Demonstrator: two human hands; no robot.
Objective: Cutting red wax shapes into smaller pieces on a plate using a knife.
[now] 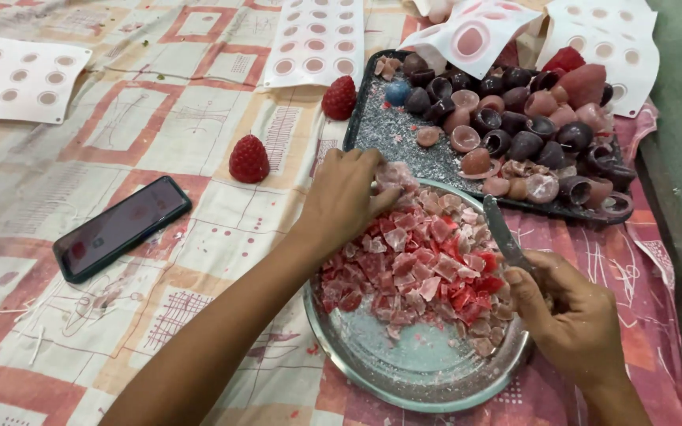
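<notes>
Covering the table, a patterned cloth (159, 118) bears a phone (120, 227) and dark tray (372, 130). Your left hand (349, 197) pinches a pale pink chunk (395, 175) over the steel plate (404, 371) of red-pink pieces (420, 268); your right hand (574, 312) is fisted around a knife (504, 233).

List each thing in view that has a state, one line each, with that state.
left hand: closed on a pale pink chunk at the plate's far edge
right hand: gripping a knife
knife: blade raised over the pieces
round metal plate: heaped with chopped red and pink pieces
phone: lying flat, screen dark
dark tray: crowded with dome-shaped shells
</notes>
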